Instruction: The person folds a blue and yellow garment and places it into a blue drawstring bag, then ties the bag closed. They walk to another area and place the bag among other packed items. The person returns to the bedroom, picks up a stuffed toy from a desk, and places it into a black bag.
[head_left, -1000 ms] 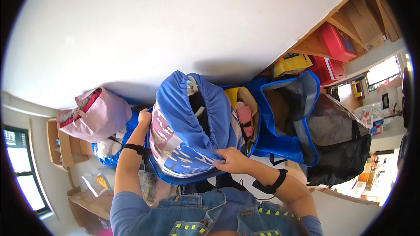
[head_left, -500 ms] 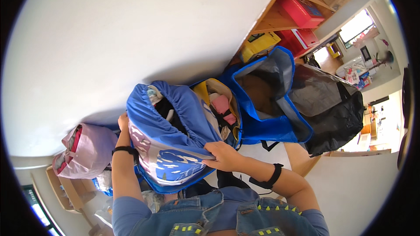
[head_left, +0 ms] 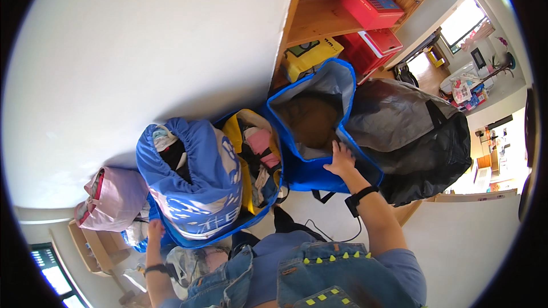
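Observation:
My right hand (head_left: 342, 159) is open, fingers spread over the near rim of a large blue bag (head_left: 311, 174) with a silver-grey lining. Something brown (head_left: 311, 117) lies inside that bag. Low at the left, my left hand (head_left: 155, 230) is beside the blue edge of the big bag under the cloth sack; its fingers are too small and turned to read. The blue drawstring sack (head_left: 200, 154), with a white pattern and clothes showing at its gathered mouth, stands between my arms. Right of it, a yellow-edged bag (head_left: 233, 131) holds a pink cloth (head_left: 258, 141) and other clothes.
A pink bag (head_left: 117, 197) stands at the far left by the white wall (head_left: 142, 40). To the right slumps a black and grey bag (head_left: 411, 137). Behind are wooden shelves (head_left: 325, 14) with red boxes (head_left: 371, 8) and a yellow box (head_left: 313, 57). A cable (head_left: 337, 238) trails on the floor.
Both hands have let go of the blue drawstring sack. My right hand has moved right to the grey-lined blue bag, my left hand down and toward me. The view has shifted right.

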Demonstrator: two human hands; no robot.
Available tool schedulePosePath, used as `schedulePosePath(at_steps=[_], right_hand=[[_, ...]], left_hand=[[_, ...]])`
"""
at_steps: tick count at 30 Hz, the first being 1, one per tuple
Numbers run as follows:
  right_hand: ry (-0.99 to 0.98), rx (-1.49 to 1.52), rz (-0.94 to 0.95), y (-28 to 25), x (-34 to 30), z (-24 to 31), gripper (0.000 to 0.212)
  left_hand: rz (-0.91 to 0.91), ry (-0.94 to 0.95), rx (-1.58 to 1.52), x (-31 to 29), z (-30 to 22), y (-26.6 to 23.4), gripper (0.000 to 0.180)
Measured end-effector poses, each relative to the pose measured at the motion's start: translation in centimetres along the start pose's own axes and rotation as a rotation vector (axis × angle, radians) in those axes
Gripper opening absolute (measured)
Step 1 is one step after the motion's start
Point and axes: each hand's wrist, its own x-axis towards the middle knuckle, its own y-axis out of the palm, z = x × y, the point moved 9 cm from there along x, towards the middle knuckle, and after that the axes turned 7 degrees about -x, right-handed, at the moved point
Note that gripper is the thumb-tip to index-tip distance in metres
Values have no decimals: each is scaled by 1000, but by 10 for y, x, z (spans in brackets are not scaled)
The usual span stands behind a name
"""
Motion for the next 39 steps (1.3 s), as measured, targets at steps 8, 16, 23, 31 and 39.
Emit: schedulePosePath(at_steps=[8,16,23,31,39], right_hand=[[-500,121,117,16,4,5,69],[-821,712,-341,-61,-177,-73,46],[-317,394,-200,103,-308,-247,8],[246,600,-327,178,-457,-419,12],[568,593,-544,221,-517,-561,10]], left_hand=[[-218,-36,-87,-118,66,61,23],[331,295,17,-167,-60,185,21],[647,629,324,-224,-45,280,21],[919,645,1120,-303,-5,390,35],[1096,988,925,-471,-139,605,32]])
